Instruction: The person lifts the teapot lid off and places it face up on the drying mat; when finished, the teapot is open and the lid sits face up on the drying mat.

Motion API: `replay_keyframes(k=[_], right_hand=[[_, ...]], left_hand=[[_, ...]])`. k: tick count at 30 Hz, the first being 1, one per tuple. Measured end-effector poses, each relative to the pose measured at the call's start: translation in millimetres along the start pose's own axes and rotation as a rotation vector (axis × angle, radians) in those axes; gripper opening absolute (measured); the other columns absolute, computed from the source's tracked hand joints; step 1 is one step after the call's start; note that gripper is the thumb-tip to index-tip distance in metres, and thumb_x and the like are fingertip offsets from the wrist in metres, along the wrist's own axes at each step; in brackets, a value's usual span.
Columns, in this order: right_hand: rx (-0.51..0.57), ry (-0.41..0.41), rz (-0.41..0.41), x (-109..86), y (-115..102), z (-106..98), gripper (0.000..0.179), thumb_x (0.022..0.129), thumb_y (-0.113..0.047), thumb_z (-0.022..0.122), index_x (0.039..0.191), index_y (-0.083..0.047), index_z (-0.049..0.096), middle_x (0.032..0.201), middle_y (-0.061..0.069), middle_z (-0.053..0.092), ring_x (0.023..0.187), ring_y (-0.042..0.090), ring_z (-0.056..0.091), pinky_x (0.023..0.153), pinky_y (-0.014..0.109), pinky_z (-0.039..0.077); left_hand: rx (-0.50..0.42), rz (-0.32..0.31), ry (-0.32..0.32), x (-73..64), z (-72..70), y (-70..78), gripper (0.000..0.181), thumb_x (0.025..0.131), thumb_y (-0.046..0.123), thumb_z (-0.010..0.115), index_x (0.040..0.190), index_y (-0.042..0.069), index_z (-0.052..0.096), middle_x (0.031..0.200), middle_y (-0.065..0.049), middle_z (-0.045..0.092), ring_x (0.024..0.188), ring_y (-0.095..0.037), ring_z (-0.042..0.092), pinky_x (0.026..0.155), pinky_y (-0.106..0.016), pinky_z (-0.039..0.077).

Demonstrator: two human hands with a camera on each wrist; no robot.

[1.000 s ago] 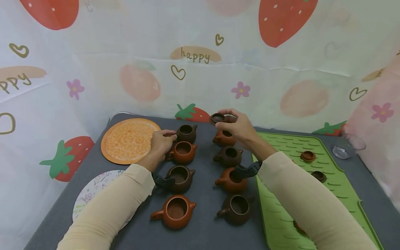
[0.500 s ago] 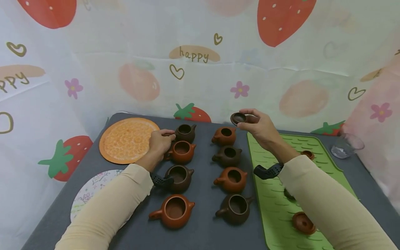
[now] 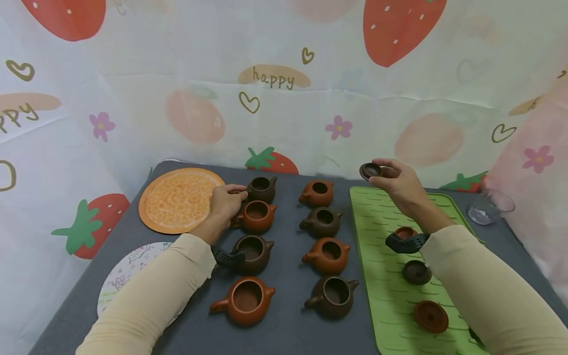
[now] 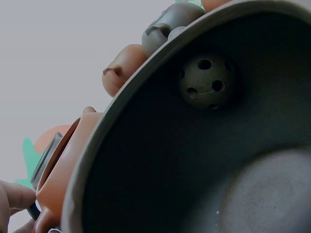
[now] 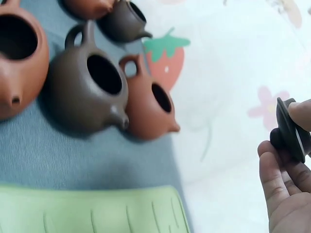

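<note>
In the head view my left hand (image 3: pixel 225 201) pinches the handle of a dark brown teapot (image 3: pixel 262 189) without a lid, at the back of the left row. My right hand (image 3: pixel 401 185) holds a dark teapot lid (image 3: pixel 370 170) in the air over the far end of the green mat (image 3: pixel 364 222). The right wrist view shows this lid (image 5: pixel 291 128) tilted on edge between thumb and fingers, its knob towards the fingers. In the left wrist view another dark teapot's inside (image 4: pixel 146 174) fills much of the picture, with the left fingers (image 4: pixel 17 195) at the lower left.
Two rows of open teapots, red-brown (image 3: pixel 247 301) and dark (image 3: pixel 334 297), stand on the grey cloth. Several lids, such as a dark one (image 3: pixel 417 272), lie on the mat. An orange round mat (image 3: pixel 177 199), a patterned one (image 3: pixel 126 268) and a clear glass (image 3: pixel 488 209) lie around.
My right hand has carried the dark lid rightwards, from above the back red-brown teapot to above the green mat. My left hand stays at the dark teapot's handle.
</note>
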State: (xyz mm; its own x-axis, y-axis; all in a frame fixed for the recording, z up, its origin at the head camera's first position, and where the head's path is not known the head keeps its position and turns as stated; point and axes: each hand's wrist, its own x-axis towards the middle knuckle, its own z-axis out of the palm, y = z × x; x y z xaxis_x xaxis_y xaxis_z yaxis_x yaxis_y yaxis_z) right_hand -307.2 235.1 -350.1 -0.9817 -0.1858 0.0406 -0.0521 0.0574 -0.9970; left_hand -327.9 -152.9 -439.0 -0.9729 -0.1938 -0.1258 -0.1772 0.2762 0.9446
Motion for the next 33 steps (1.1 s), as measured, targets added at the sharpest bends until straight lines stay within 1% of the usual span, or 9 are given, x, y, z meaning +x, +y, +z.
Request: replay_keyframes(k=[2, 6, 9, 13, 18, 21, 25, 30, 33], right_hand=[[0.006, 0.010, 0.007, -1.2, 1.6, -6.1, 0.049, 0.092, 0.000, 0.064, 0.136, 0.000, 0.043, 0.114, 0.010, 0.056, 0.103, 0.017, 0.057, 0.084, 0.024, 0.047], [-0.029, 0.029, 0.034, -3.4, 5.2, -15.5, 0.050, 0.092, -0.002, 0.064, 0.137, -0.001, 0.042, 0.114, 0.010, 0.055, 0.103, 0.016, 0.056, 0.083, 0.023, 0.047], [-0.101, 0.044, 0.068, -4.8, 8.9, -21.2, 0.054, 0.094, -0.004, 0.062, 0.142, 0.000, 0.038, 0.118, 0.011, 0.052, 0.105, 0.016, 0.054, 0.084, 0.022, 0.046], [-0.196, 0.051, 0.107, -7.3, 15.4, -28.8, 0.059, 0.097, -0.006, 0.057, 0.149, 0.002, 0.028, 0.128, 0.019, 0.046, 0.109, 0.017, 0.051, 0.084, 0.020, 0.046], [-0.258, 0.058, 0.130, -8.8, 24.8, -36.2, 0.060, 0.099, -0.008, 0.056, 0.150, 0.002, 0.026, 0.134, 0.025, 0.041, 0.109, 0.017, 0.051, 0.085, 0.021, 0.046], [-0.289, 0.061, 0.148, -9.2, 30.5, -39.8, 0.061, 0.099, -0.009, 0.056, 0.150, 0.001, 0.025, 0.136, 0.026, 0.040, 0.113, 0.021, 0.050, 0.094, 0.032, 0.043], [-0.326, 0.062, 0.182, -9.9, 37.7, -44.0, 0.062, 0.099, -0.010, 0.056, 0.151, 0.000, 0.024, 0.143, 0.026, 0.035, 0.122, 0.032, 0.045, 0.102, 0.049, 0.035], [-0.376, 0.071, 0.226, -11.9, 43.6, -46.2, 0.062, 0.098, -0.005, 0.056, 0.151, 0.001, 0.024, 0.148, 0.029, 0.028, 0.127, 0.042, 0.039, 0.101, 0.054, 0.034], [-0.439, 0.082, 0.256, -13.0, 47.0, -47.2, 0.061, 0.097, -0.003, 0.056, 0.150, 0.003, 0.026, 0.146, 0.033, 0.029, 0.126, 0.045, 0.039, 0.099, 0.055, 0.036]], left_hand=[[-0.004, -0.001, -0.001, 0.0, 0.1, 0.0, 0.019, 0.094, 0.015, 0.065, 0.110, 0.007, 0.072, 0.102, -0.011, 0.066, 0.094, -0.027, 0.061, 0.079, -0.039, 0.051], [-0.007, -0.002, -0.002, 0.6, 0.0, 0.0, 0.019, 0.094, 0.015, 0.065, 0.110, 0.007, 0.072, 0.103, -0.011, 0.066, 0.094, -0.027, 0.061, 0.079, -0.038, 0.051], [-0.006, -0.001, 0.000, 0.6, 0.0, 0.1, 0.019, 0.094, 0.014, 0.065, 0.109, 0.007, 0.072, 0.102, -0.011, 0.066, 0.093, -0.026, 0.061, 0.079, -0.038, 0.051], [-0.007, -0.003, -0.002, 0.2, -0.4, 0.6, 0.019, 0.093, 0.014, 0.065, 0.109, 0.006, 0.072, 0.103, -0.012, 0.067, 0.093, -0.027, 0.061, 0.079, -0.038, 0.051], [-0.006, -0.007, -0.003, 0.8, -1.2, 0.8, 0.019, 0.093, 0.015, 0.066, 0.109, 0.007, 0.073, 0.103, -0.011, 0.067, 0.095, -0.027, 0.061, 0.080, -0.038, 0.050], [-0.005, -0.005, -0.007, 0.7, -1.4, 1.1, 0.020, 0.093, 0.015, 0.066, 0.110, 0.006, 0.072, 0.103, -0.011, 0.067, 0.095, -0.027, 0.061, 0.080, -0.038, 0.050], [-0.006, -0.006, -0.014, 0.3, -1.7, 1.6, 0.020, 0.093, 0.014, 0.066, 0.110, 0.006, 0.072, 0.103, -0.012, 0.067, 0.095, -0.027, 0.061, 0.080, -0.039, 0.050], [-0.004, -0.002, -0.018, 0.3, -1.9, 0.9, 0.020, 0.094, 0.014, 0.065, 0.111, 0.006, 0.072, 0.105, -0.012, 0.066, 0.096, -0.028, 0.061, 0.081, -0.039, 0.050], [-0.002, -0.003, -0.016, 0.7, -1.7, 0.4, 0.020, 0.094, 0.014, 0.065, 0.111, 0.006, 0.072, 0.105, -0.011, 0.066, 0.096, -0.027, 0.061, 0.081, -0.038, 0.050]])
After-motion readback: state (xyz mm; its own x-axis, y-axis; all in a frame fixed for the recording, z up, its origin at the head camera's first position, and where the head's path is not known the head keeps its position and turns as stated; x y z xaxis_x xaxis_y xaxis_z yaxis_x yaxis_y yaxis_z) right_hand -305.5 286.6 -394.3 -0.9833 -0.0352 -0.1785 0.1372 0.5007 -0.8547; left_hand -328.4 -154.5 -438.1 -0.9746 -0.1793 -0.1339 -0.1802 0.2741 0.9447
